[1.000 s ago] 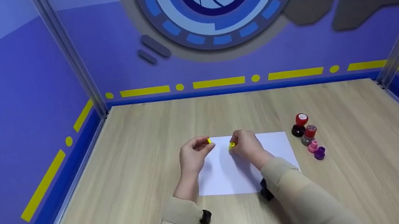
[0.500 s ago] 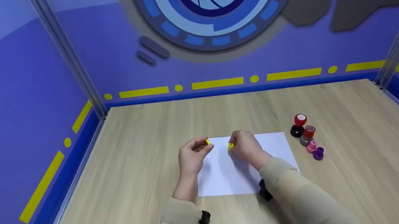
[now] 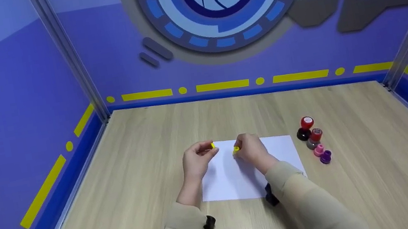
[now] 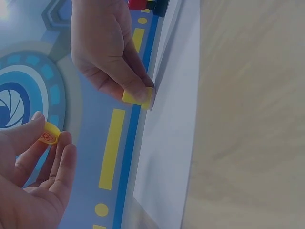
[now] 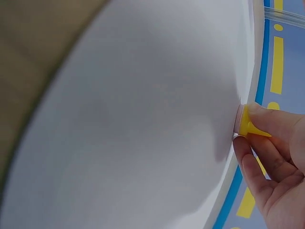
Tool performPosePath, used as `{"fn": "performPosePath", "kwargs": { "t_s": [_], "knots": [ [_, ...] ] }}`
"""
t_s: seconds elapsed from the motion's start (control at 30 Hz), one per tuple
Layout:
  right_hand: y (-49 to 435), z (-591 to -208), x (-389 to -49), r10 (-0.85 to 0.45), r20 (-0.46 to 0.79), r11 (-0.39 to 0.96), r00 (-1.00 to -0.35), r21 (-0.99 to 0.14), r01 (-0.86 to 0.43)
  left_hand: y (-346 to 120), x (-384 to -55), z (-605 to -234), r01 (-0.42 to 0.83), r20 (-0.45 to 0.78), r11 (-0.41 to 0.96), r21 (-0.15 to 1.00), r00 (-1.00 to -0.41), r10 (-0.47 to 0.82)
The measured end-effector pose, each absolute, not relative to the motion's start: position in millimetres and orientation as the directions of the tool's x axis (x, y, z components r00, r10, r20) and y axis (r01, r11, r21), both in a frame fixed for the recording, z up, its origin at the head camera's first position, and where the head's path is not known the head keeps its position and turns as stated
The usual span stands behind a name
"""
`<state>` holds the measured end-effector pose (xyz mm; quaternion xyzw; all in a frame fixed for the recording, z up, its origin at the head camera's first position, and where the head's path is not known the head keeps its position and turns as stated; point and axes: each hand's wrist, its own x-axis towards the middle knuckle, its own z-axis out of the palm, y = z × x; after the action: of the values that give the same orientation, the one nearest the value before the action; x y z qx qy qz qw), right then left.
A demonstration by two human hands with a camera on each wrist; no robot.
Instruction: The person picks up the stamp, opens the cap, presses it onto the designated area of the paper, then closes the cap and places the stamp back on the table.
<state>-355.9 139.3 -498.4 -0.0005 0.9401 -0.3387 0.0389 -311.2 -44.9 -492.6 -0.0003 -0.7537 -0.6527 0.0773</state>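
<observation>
A white sheet of paper (image 3: 234, 171) lies on the wooden table (image 3: 123, 177). My right hand (image 3: 249, 150) pinches a small yellow stamp (image 3: 236, 149) (image 5: 248, 124) (image 4: 138, 97) and presses its face down on the sheet (image 5: 143, 119) near the far edge. My left hand (image 3: 197, 159) hovers just left of the sheet (image 4: 176, 133) and pinches the stamp's yellow cap (image 3: 213, 145) (image 4: 49, 133) between thumb and fingers; a red mark shows on the cap.
To the right of the paper stand a red stamp (image 3: 305, 126), a red-and-grey one (image 3: 314, 137), a pink one (image 3: 319, 149) and a purple one (image 3: 325, 157). Blue walls and metal posts (image 3: 73, 61) enclose the table on three sides.
</observation>
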Motion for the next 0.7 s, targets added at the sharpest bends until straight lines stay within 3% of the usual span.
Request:
{"fn": "performPosePath", "kwargs": {
  "t_s": [0.47, 0.6, 0.7],
  "knots": [
    [144.5, -501.0, -355.7, -0.045, -0.041, 0.773, -0.998, -0.634, -0.009, -44.7, -310.8, -494.0, 0.136, 0.151, 0.163, 0.977, -0.985, -0.082],
    [152.9, -492.8, -351.7, 0.005, 0.029, 0.637, -1.000, -0.770, -0.019, -44.4, -311.9, -493.7, 0.147, 0.162, 0.168, 0.975, -0.984, -0.077],
    [163.1, -483.5, -344.0, 0.089, 0.093, 0.424, -0.992, -0.905, -0.046, -43.8, -311.4, -493.0, 0.150, 0.165, 0.167, 0.974, -0.983, -0.076]
  ]
}}
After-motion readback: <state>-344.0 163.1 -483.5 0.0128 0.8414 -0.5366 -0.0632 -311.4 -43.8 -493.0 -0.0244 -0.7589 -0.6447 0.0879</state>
